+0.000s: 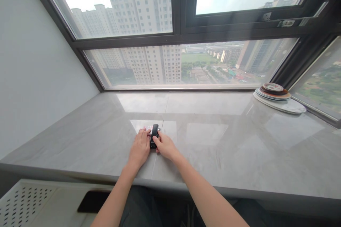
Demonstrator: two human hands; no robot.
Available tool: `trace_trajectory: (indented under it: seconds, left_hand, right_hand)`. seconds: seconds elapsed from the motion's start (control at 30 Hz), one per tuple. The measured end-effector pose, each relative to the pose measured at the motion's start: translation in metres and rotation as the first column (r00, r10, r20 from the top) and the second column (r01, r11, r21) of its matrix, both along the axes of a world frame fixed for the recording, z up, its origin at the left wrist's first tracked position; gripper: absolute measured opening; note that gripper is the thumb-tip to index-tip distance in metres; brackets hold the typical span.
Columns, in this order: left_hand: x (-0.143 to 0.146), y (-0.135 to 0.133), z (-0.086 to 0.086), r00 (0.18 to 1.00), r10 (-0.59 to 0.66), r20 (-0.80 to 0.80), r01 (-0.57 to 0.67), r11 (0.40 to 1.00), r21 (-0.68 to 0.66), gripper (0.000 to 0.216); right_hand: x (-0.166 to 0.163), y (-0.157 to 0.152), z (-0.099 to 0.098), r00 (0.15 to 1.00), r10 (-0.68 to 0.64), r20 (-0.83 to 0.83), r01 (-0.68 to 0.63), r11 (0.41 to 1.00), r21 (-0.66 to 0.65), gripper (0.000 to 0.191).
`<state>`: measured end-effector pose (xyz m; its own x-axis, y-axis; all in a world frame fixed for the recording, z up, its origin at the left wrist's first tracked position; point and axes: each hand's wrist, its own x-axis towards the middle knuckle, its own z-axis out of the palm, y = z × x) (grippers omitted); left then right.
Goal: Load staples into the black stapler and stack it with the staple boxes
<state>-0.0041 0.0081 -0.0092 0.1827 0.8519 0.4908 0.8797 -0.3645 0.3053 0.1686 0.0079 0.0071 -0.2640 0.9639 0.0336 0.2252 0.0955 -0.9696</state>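
Observation:
On the grey marbled sill lies a small black stapler [155, 134], long and narrow, with a shiny metal part showing at its far right side. My right hand [165, 145] grips it from the right, thumb on top and fingers at the side. A small whitish paper with pink print [149, 128] rests against the stapler's left side. My left hand [140, 146] is on that paper, its fingertips pressed together beside the stapler. Most of the paper is hidden by the left fingers, so its edges and thickness do not show.
A stack of round plates or mats [274, 94] sits at the sill's far right corner. Dark-framed windows [181, 37] rise behind the sill [213, 156], and a white wall [39, 60] bounds it on the left. Below the front edge are a white perforated surface [29, 198] and a dark flat object [93, 201].

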Motion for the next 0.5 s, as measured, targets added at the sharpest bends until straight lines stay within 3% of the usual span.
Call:
trace_trajectory:
  seconds: [0.2, 0.5]
  left_hand:
    - [-0.0051, 0.0061, -0.0064, 1.0, -0.022, 0.0, 0.022, 1.0, -0.006, 0.043]
    - [-0.0007, 0.0034, 0.0024, 0.989, -0.121, 0.085, 0.123, 0.992, -0.02, 0.046]
  right_hand:
    - [-0.0016, -0.0028, -0.0005, 1.0, -0.022, 0.019, 0.022, 0.999, 0.024, 0.027]
    - [-0.0014, -0.0091, 0.0004, 0.997, -0.072, 0.01, 0.072, 0.997, 0.029, 0.031]
